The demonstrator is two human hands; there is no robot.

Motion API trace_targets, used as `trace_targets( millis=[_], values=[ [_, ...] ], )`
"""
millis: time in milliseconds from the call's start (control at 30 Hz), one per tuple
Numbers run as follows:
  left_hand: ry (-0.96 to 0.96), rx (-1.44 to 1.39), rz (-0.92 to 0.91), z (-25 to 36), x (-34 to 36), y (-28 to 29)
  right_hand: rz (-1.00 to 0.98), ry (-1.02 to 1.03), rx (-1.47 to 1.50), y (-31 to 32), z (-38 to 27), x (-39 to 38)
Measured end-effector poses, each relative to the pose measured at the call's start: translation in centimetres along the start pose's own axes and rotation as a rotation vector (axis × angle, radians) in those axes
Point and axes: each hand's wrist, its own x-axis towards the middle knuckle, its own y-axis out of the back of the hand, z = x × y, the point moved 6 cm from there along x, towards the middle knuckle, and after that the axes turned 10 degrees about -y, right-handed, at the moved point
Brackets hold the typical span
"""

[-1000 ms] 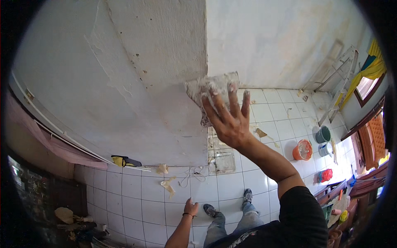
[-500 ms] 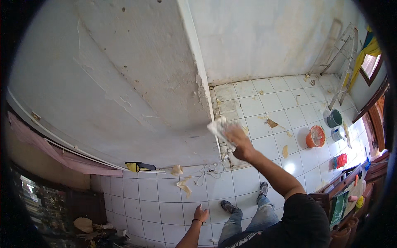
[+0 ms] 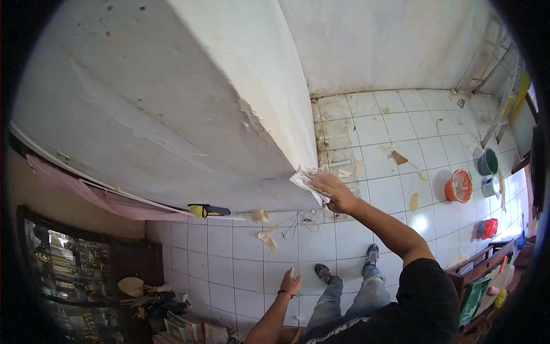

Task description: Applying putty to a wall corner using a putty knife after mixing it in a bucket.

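Note:
My right hand (image 3: 338, 194) presses a crumpled, whitish cloth or pad (image 3: 302, 181) against the low part of the wall's outside corner (image 3: 272, 126), fingers over it. Flaking plaster runs along that edge, between a grey, pitted face and a paler side face. Down by my legs hangs my left hand (image 3: 290, 282), fingers loosely apart, holding nothing visible.
Orange (image 3: 458, 186), green (image 3: 487, 162) and white (image 3: 490, 187) buckets stand right on the tiles. Behind them leans a metal ladder (image 3: 504, 114). A wooden bench (image 3: 461, 275) holds tools; books (image 3: 189, 329) lie lower left. Paper scraps and a cord (image 3: 303, 223) litter the floor.
My right hand has moved down the corner with the pad, from spread fingers higher up to the lower edge. The view has shifted, showing more of the side face and the lower-left books.

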Motion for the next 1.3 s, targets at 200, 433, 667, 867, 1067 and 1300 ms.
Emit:
trace_targets(
  millis=[200,433,667,867,1067,1300],
  values=[
    [0.019,-0.016,-0.001,2.6,-0.3,-2.3,0.292,-0.566,0.51,-2.1,4.6,-2.0],
    [-0.051,-0.111,-0.067,1.7,1.7,-6.2,0.47,-0.56,0.371,-7.4,-3.0,1.5],
    [0.031,0.02,-0.084,4.3,0.6,-5.5,0.423,-0.642,0.626,-6.9,2.9,-4.0],
    [0.014,0.124,-0.152,4.0,0.7,-4.3,0.302,-0.951,0.744,-5.2,3.9,1.7],
    [-0.056,0.071,-0.165,1.8,0.7,-3.7,0.338,-0.509,0.725,2.9,-4.7,2.2],
    [0.025,0.073,-0.139,0.7,-0.4,-4.0,-0.101,-0.819,1.067,-10.5,2.5,-15.5]
  ],
)
